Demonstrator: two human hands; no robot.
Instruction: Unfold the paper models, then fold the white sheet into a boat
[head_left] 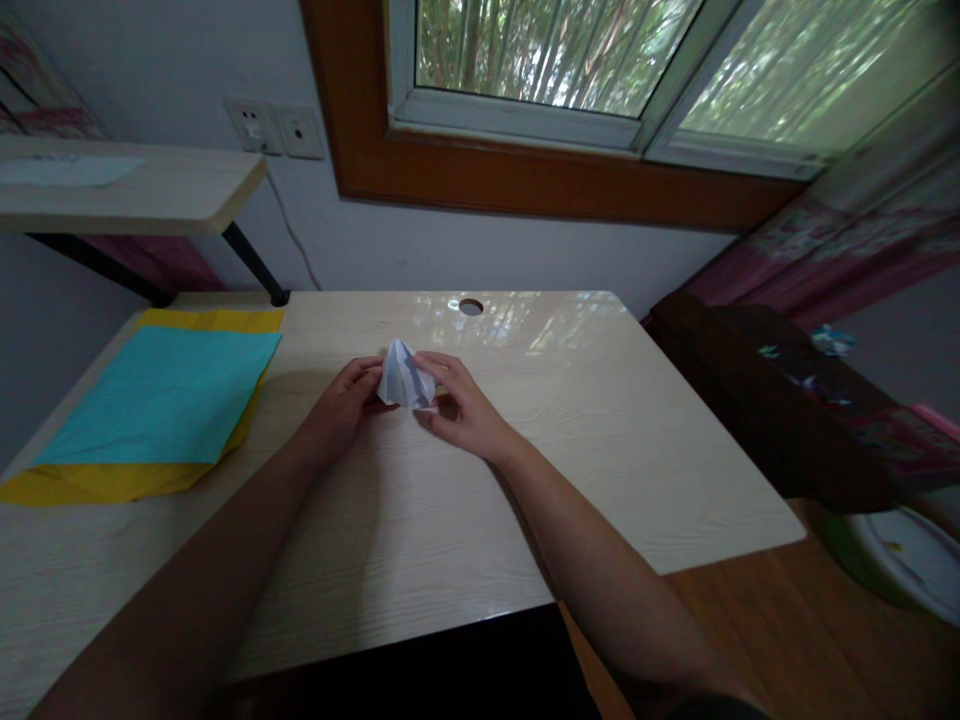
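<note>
A small piece of folded white paper (405,380) with a pointed top and creased sides is between my hands, over the pale wooden desk (465,520). My left hand (349,400) grips its left edge, fingers bent and thumb against it. From the right, my right hand (461,405) pinches the paper, with fingers on its upper side and the thumb low near its bottom edge. The underside of the paper is hidden from me.
Turquoise sheets (161,395) lie on yellow sheets (112,483) at the left, below a raised shelf (172,195). A round cable hole (471,308) is near the desk's back edge. A dark wooden cabinet (765,400) stands right of the desk, with a green-and-white tub (907,560) nearby.
</note>
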